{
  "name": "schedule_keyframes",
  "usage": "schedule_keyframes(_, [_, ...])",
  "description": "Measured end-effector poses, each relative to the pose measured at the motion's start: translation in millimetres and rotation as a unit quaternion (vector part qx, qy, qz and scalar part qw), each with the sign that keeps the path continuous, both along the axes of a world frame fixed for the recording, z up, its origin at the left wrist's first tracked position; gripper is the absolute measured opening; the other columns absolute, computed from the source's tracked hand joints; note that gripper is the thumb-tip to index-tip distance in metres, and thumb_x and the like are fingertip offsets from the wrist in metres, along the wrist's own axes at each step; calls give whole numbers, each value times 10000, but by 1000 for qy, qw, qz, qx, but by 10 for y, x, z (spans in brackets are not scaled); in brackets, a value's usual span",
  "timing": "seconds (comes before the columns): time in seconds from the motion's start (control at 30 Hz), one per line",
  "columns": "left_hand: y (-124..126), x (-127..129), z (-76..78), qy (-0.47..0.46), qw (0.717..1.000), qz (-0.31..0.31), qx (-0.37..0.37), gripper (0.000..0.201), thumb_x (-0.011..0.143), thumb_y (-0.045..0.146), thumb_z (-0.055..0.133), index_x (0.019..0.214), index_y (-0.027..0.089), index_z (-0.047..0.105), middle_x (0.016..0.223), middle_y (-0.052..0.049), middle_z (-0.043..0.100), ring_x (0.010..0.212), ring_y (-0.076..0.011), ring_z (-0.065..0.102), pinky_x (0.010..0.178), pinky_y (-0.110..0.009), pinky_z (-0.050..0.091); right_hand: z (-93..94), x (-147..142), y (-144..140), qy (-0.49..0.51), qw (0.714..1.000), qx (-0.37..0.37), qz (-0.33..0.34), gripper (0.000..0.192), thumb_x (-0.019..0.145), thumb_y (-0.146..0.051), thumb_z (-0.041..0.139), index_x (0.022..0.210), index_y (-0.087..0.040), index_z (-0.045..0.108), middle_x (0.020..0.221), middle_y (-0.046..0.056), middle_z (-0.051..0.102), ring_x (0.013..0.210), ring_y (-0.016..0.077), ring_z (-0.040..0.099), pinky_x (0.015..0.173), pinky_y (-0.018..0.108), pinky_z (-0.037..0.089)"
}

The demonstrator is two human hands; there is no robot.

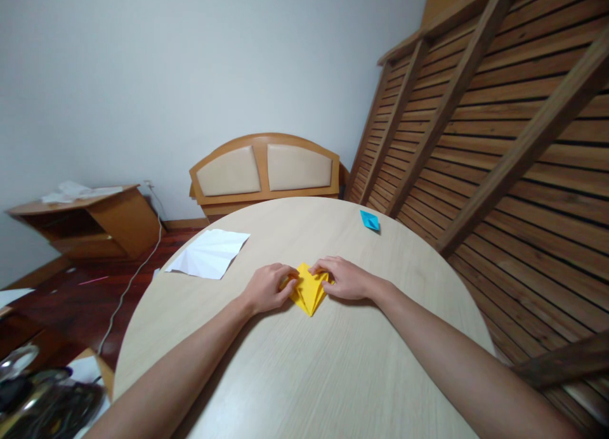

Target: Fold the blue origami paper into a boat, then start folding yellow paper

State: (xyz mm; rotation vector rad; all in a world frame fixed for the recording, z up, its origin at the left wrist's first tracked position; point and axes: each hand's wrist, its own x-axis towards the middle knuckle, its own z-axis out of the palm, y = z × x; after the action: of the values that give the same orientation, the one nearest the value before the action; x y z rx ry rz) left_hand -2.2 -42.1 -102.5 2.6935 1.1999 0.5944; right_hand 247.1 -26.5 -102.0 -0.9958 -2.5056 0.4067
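Note:
A folded piece of yellow origami paper [309, 291] lies on the round table [304, 375], one point towards me and creases running down to it. My left hand [271, 288] grips its left side, thumb and fingers closed at the edge. On the opposite side, my right hand [346, 278] has its fingers curled over the right edge, thumb below. Parts of both side edges are hidden under the fingers.
A creased white sheet of paper [212, 254] lies at the table's left. Near the far right edge sits a small blue folded paper [370, 221]. Beyond stand a headboard [264, 167], a wooden cabinet [90, 226] and a leaning slatted wooden frame [476, 134].

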Motion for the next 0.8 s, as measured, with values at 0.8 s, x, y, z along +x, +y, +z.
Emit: schedule_keyframes(0.8, [19, -15, -9, 26, 999, -13, 11, 232, 883, 241, 480, 973, 204, 690, 958, -40, 745, 844, -189, 694, 762, -282, 508, 39, 73, 8, 33, 998, -44, -9, 96, 801, -104, 557, 826, -196, 562, 1005, 77, 709, 949, 214, 647, 801, 295, 454])
